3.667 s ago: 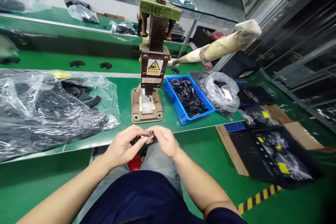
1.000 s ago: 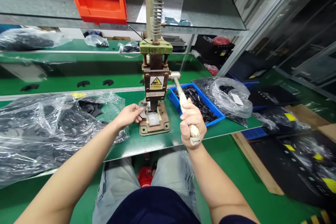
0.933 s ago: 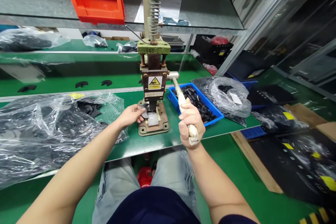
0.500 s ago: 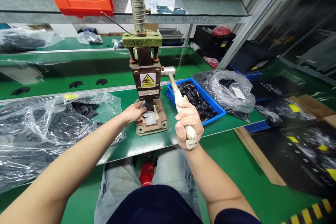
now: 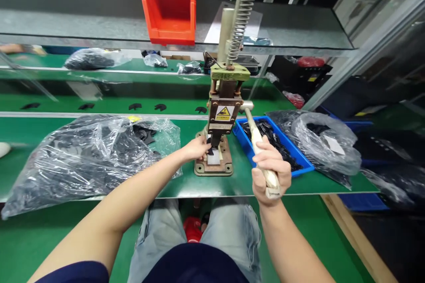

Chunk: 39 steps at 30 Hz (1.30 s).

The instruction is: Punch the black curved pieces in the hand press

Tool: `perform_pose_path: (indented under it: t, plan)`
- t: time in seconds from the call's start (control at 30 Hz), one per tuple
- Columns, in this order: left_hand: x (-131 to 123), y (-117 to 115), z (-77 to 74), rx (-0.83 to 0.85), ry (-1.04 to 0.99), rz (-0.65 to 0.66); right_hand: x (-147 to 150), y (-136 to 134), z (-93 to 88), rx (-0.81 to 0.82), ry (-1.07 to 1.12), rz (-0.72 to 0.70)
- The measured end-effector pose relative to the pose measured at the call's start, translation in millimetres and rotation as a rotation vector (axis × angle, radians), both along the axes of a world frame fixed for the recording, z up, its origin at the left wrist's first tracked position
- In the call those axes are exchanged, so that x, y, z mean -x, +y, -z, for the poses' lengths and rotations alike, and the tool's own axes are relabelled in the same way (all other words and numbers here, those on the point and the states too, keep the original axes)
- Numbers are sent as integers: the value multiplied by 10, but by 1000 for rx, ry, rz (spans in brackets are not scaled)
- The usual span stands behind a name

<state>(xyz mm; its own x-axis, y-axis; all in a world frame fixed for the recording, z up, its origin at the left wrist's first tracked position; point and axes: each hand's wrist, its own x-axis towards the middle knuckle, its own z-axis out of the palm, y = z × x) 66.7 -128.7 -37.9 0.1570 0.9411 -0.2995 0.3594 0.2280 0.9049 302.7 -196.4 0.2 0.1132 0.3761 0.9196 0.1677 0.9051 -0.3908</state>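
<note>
A hand press (image 5: 224,112) with a yellow warning label stands on the green bench. My right hand (image 5: 272,166) is wrapped round the taped lever handle (image 5: 255,135), right of the press. At the base plate (image 5: 229,159), my left hand (image 5: 196,147) pinches a small black part (image 5: 210,146) beside the foot of the press ram. A pale pad (image 5: 213,157) lies under and in front of the ram. How far the black part reaches under the ram is hidden.
A blue bin (image 5: 303,166) of black parts stands right of the press, with a clear plastic bag (image 5: 327,135) beyond it. At left lies a large bag (image 5: 89,154) of dark parts. Several black pieces line the back strip. A red bin (image 5: 171,37) sits on the shelf.
The view has swung left, so the press and both hands appear further right. My right hand still grips the lever and my left hand stays by the press foot.
</note>
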Motion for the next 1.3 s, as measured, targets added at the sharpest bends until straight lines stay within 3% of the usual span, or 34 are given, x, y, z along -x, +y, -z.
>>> perform_pose_path:
  t: [0.07, 0.17, 0.23, 0.3, 0.37, 0.43, 0.57, 0.87, 1.1, 1.3]
  plan:
    - [204, -30, -65, -46, -38, 60, -33, -6, -25, -13, -30, -7]
    - [814, -7, -123, -136, 13, 90, -45, -23, -42, -21, -63, 40]
    - [1339, 30, -99, -302, 364, 1, -27, -31, -34, -15, -52, 72]
    - [1823, 41, -22, -325, 679, -51, 2, -31, -15, -13, -22, 82]
    - [2161, 1, 84, -255, 807, 19, 32, -23, 4, -14, 10, 82]
    - [2319, -77, 185, -208, 845, 124, 51, -13, 15, -18, 25, 87]
    - [2327, -202, 259, -222, 890, 214, 54, -7, 14, -16, 16, 95]
    - [2223, -225, 49, -16, 1033, 341, 14, -25, 31, -16, -9, 53]
    - [2147, -243, 83, 120, 917, 415, 0, -30, 36, -18, -17, 25]
    - [2172, -271, 59, -58, 914, 448, -8, -48, 27, -5, -36, 34]
